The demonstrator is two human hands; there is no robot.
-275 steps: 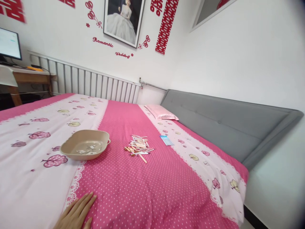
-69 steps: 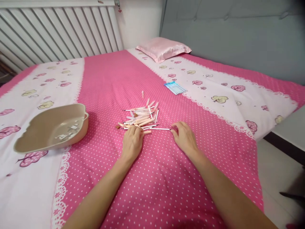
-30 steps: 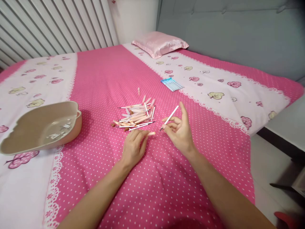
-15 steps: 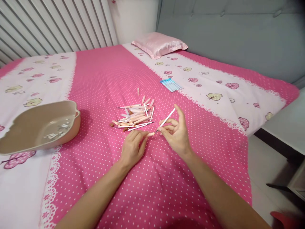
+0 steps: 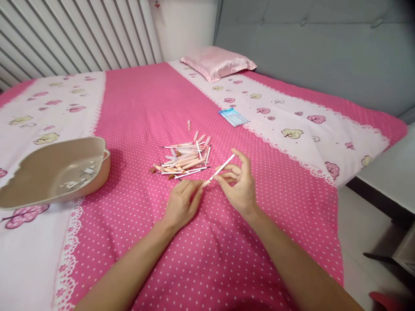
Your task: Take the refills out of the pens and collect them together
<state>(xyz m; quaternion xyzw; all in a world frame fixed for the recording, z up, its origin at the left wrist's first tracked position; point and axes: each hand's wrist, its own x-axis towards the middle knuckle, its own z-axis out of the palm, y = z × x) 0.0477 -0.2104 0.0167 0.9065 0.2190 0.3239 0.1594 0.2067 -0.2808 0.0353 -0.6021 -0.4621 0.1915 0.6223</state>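
My left hand (image 5: 183, 199) is closed round a pale peach pen barrel (image 5: 205, 184), whose end pokes out past the fingertips. Between the fingers of my right hand (image 5: 239, 185) is a slim white pen refill (image 5: 224, 164), slanting up to the right. The refill's lower end meets the barrel's open end, and its dark tip no longer shows. Just beyond both hands lies a loose pile of pen parts (image 5: 186, 160), with peach barrels, white refills, clear pinkish caps and small brown pieces.
Several blue pens (image 5: 234, 116) lie in a neat row at the back right. On the left stands a beige basin (image 5: 103, 172) holding small white pieces. A pink pillow (image 5: 218, 62) rests against the grey headboard (image 5: 308, 47). One pinkish cap (image 5: 189, 125) lies apart behind the pile.
My right hand has brought the refill down and left, so its dark tip has gone into the barrel end. My left hand has stayed nearly still.
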